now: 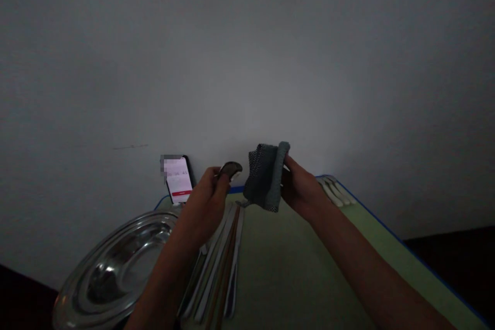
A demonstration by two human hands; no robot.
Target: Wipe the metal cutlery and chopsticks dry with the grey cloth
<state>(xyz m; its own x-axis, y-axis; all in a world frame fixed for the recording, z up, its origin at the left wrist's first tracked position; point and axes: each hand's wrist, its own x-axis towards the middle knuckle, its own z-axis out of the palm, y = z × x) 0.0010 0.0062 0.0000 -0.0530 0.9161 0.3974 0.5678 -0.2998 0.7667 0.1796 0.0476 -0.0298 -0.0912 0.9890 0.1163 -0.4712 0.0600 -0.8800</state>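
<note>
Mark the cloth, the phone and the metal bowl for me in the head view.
Cloth (pixel 263 178): head view, on the middle of its hanging fabric.
Phone (pixel 180 179): head view, on its lit screen.
Metal bowl (pixel 101 268): head view, on its shiny inner wall.

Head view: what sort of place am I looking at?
Probably a home dining or kitchen corner: a small green table against a plain wall, holding a metal basin and chopsticks.

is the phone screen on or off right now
On. The phone has a brightly lit, pale display, with a red bar glowing near its lower edge.
</note>
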